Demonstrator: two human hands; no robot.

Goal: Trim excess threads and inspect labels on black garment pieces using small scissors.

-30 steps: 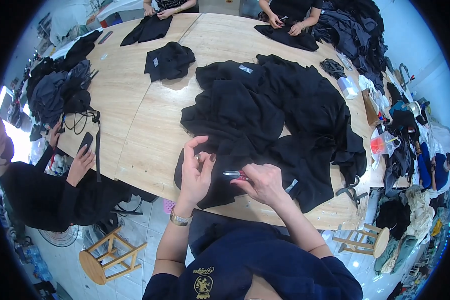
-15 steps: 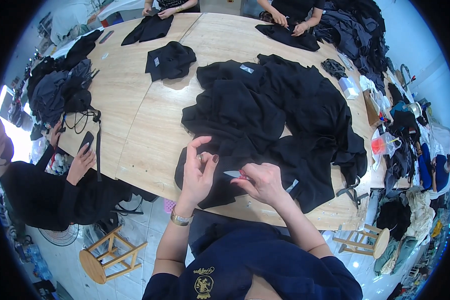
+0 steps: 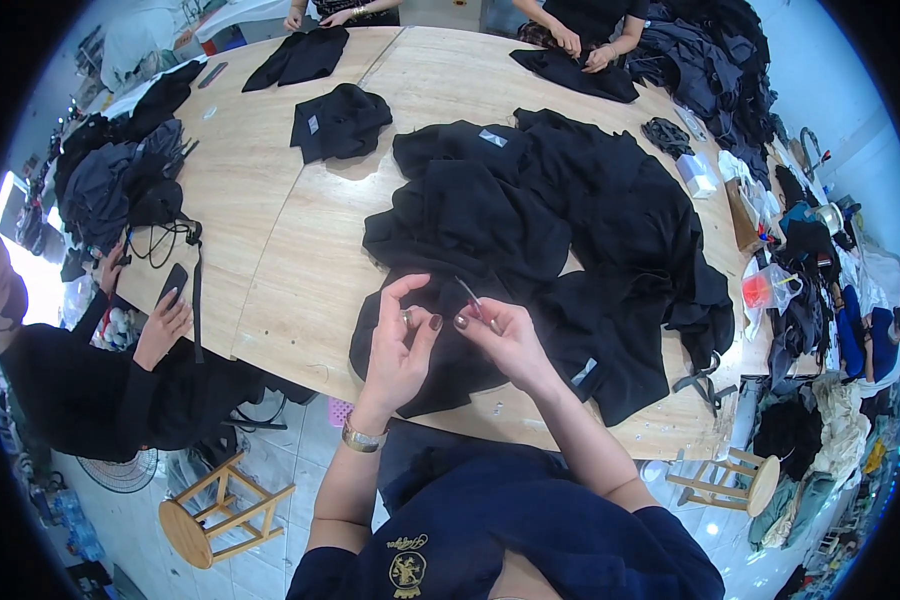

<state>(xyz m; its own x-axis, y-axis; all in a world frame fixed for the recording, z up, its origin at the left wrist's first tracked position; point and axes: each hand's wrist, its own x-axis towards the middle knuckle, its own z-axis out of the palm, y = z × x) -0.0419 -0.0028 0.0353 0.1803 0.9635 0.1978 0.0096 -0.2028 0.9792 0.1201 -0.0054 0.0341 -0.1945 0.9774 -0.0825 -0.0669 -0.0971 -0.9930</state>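
Observation:
My right hand (image 3: pixel 511 347) is closed around small thread snips (image 3: pixel 467 291), whose blades point up and away over the black cloth. Beside it, my left hand (image 3: pixel 397 355) is raised with thumb and forefinger apart, and I see nothing between them. Below both hands a heap of black garments (image 3: pixel 480 225) covers the near middle of the table. Small pale labels show on the cloth, one near the far side and another close to my right forearm.
Another folded black garment (image 3: pixel 342 122) lies on the wooden table (image 3: pixel 240 180). At the left a person holds a phone (image 3: pixel 174 284); two others handle dark cloth across the table. A white box (image 3: pixel 697 176) and plastic cup (image 3: pixel 770 289) stand right. Wooden stools (image 3: pixel 185 533) flank me.
My right hand has turned, and the snips now point upward and away instead of toward my left hand. The left hand has barely moved, and the garments lie as before.

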